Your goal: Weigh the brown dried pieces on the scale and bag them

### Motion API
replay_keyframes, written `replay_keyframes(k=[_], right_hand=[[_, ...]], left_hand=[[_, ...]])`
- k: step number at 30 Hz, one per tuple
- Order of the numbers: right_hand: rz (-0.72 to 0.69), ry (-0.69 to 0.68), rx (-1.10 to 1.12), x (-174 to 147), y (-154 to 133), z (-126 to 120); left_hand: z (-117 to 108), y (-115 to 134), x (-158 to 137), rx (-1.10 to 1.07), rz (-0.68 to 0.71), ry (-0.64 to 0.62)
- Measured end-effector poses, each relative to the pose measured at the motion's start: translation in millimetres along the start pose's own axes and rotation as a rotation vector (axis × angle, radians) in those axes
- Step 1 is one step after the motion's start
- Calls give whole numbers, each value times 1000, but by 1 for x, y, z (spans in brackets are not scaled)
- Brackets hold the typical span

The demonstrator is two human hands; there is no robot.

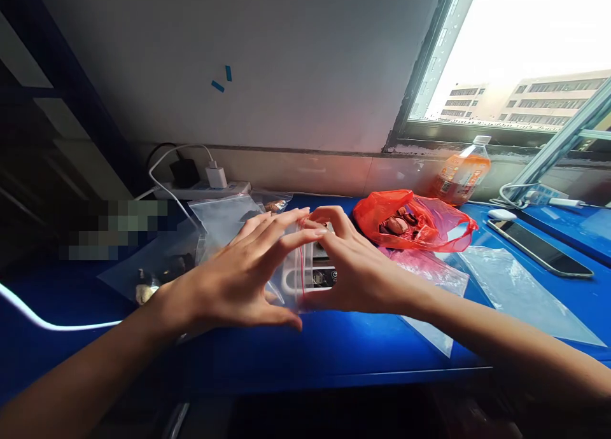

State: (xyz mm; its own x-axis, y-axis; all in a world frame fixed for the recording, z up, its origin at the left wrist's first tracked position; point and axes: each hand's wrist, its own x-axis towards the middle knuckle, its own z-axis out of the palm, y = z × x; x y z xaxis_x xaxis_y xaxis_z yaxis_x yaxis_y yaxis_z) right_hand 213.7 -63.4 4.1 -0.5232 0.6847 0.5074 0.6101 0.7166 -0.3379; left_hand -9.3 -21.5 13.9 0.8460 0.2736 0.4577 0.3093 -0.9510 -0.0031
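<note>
A clear zip bag (289,277) with a red line along its mouth hangs between my hands in the middle. My left hand (248,267) is on its left side, fingers curved over the top and thumb stretched below. On the other side, my right hand (358,261) curls round the mouth edge, fingertips at the upper end and thumb at the lower end. Directly behind the bag sits a small white-rimmed device with a dark panel (323,278), partly hidden by my hands. What the bag contains is hard to make out.
A red plastic bag (377,216) holding brownish-red pieces lies open at right, before an orange drink bottle (463,172). Flat clear bags (529,292) and a phone (539,247) lie right. Filled clear bags (147,289), a power strip (233,189) and white cables are left.
</note>
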Motion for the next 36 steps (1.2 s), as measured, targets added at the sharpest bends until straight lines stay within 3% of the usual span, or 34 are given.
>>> replay_keyframes(k=[5,8,13,17,26,29,33,36], right_hand=[[-44,90,108,19,36,-10],[-22,79,-14,32,67,2],[-38,-131,-231,50,97,28],[-29,-59,-181,57,105,36],[2,142,-116,54,107,42],[-8,273,-59,58,105,36],[26,556,236,67,78,17],[59,651,512,75,44,13]], left_hand=[[0,-10,-1,-21,-64,175],[-1,-19,-3,-39,-163,276],[2,-30,-7,-113,-291,287],[6,-32,-7,-160,-299,297],[19,-43,-5,-248,-297,283],[23,-46,-5,-257,-289,284],[29,-46,-6,-233,-263,304],[35,-41,-3,-223,-236,384]])
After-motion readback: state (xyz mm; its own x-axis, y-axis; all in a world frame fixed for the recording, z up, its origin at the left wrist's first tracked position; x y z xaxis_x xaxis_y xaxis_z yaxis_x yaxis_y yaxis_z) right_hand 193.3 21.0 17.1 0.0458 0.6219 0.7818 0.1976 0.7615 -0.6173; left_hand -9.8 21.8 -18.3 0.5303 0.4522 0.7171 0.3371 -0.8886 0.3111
